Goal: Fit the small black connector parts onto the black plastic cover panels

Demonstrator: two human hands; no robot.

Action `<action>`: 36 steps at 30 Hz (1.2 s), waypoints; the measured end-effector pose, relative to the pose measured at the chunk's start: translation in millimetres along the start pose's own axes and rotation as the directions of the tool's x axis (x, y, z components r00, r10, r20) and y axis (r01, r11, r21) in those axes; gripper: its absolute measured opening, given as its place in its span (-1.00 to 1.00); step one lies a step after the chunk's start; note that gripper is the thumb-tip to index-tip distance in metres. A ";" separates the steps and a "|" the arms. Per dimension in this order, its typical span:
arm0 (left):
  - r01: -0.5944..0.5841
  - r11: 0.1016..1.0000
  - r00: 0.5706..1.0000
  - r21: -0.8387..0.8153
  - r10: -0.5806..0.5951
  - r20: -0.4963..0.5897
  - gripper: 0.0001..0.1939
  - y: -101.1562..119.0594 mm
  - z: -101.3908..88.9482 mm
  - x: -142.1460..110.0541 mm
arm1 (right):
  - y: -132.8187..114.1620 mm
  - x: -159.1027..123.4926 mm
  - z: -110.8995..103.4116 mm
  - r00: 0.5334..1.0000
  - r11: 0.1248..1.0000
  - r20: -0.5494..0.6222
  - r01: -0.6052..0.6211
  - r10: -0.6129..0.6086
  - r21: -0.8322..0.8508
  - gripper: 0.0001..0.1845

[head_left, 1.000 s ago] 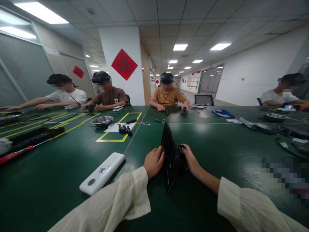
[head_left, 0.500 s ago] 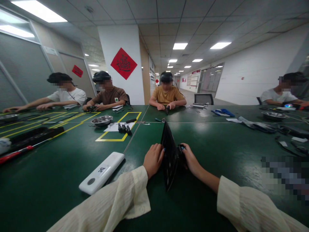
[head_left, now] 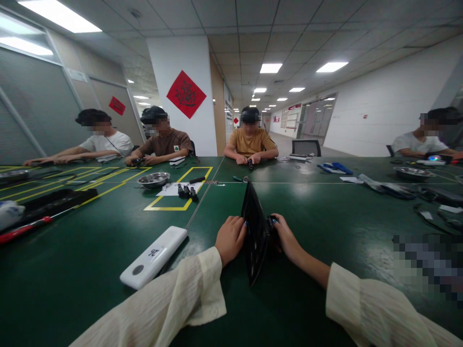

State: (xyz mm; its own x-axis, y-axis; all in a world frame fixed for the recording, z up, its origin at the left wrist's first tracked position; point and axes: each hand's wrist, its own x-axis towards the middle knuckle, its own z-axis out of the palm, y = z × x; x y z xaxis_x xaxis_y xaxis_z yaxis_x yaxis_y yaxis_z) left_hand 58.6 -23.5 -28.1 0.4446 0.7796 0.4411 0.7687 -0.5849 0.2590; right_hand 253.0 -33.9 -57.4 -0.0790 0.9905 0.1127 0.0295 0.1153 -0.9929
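A thin, glossy black panel [head_left: 253, 236] stands upright on its edge in front of me, turned almost edge-on to the camera. My left hand [head_left: 231, 237] grips its left face with the fingers together and the thumb against the surface. On the other side, my right hand [head_left: 285, 236] is closed around a small black part [head_left: 272, 225] at the panel's back; its shape is mostly hidden by the panel and my fingers. A white power bank [head_left: 154, 258] marked 26 lies left of my left hand.
Across the green table [head_left: 318, 231] several people sit working. At the mid-left are a metal bowl [head_left: 154, 180] and small black cylinders [head_left: 187, 192] on white paper. A black tray [head_left: 54, 206] lies farther left. Blue-and-grey items [head_left: 334, 168] and a second bowl [head_left: 412, 173] are at right.
My hands and the black panel hold almost the same pose. The whole view has shifted very slightly, and the far-left person's arm has drawn in a little to the right.
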 end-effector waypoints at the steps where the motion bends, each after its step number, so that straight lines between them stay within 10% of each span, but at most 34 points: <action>1: 0.003 1.000 1.000 -0.003 -0.003 0.009 -0.64 -0.2 0.2 0.5 | 0.6 0.4 -0.1 1.000 1.000 0.000 0.001 -0.001 0.000 -0.52; 36: 0.058 0.998 0.997 -0.013 -0.057 0.049 -0.60 -1.9 1.7 -0.1 | -2.0 -0.5 1.4 1.000 1.000 -0.011 -0.001 0.001 -0.013 -0.46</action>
State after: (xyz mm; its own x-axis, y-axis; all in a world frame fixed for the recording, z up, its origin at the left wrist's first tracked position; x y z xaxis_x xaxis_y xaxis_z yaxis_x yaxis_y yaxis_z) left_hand 57.9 -22.1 -30.1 0.4217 0.8219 0.3830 0.7872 -0.5414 0.2951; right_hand 251.6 -34.8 -55.6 -0.0680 0.9914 0.1122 0.0427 0.1153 -0.9924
